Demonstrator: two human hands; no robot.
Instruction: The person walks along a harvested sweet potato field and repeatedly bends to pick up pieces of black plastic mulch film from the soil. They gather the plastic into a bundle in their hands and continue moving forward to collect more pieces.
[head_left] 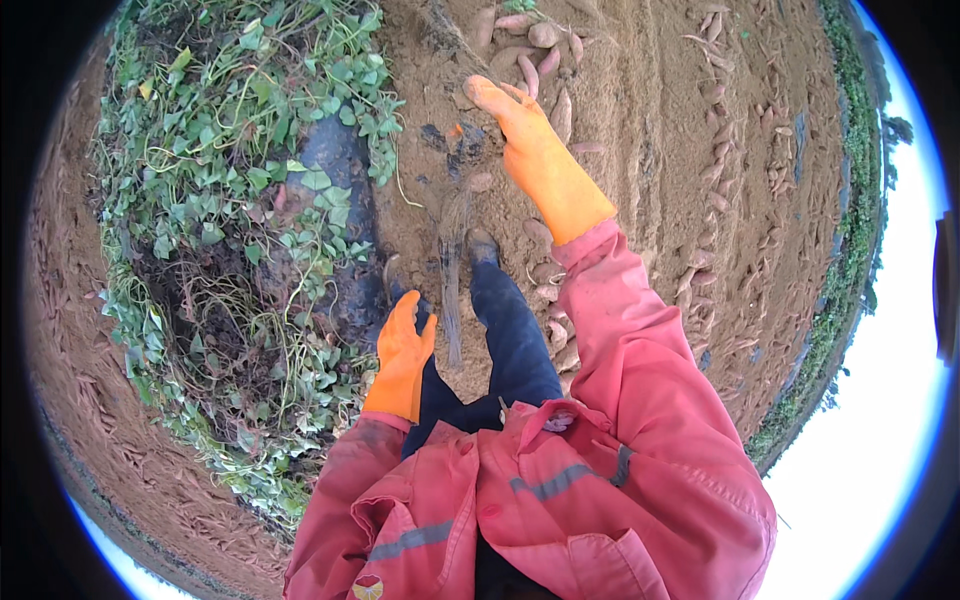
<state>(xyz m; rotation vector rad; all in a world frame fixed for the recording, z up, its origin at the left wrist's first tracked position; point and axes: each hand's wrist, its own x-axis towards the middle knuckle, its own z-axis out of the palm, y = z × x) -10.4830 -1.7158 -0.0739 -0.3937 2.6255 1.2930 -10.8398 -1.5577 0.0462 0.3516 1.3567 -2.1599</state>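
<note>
Both my hands wear orange gloves. My right hand (525, 140) reaches far forward over the soil, its fingers stretched out and nothing visible in them. Just beyond it lies a loose group of sweet potatoes (528, 72), reddish and coated with soil. Close to my left leg hangs my left hand (402, 358), thumb apart from the fingers and no object showing in it. Beside it on the left spread cut green vines (240, 120) over dark plastic film (335, 165). One reddish sweet potato (280, 198) shows among those leaves.
My shoes (482, 245) stand on brown soil (415, 215) between the vine heap and a row of sweet potatoes (560, 330). Another long row of sweet potatoes (715, 180) runs farther right. Torn film scraps (465, 145) and dry stalks (453, 290) lie ahead of me.
</note>
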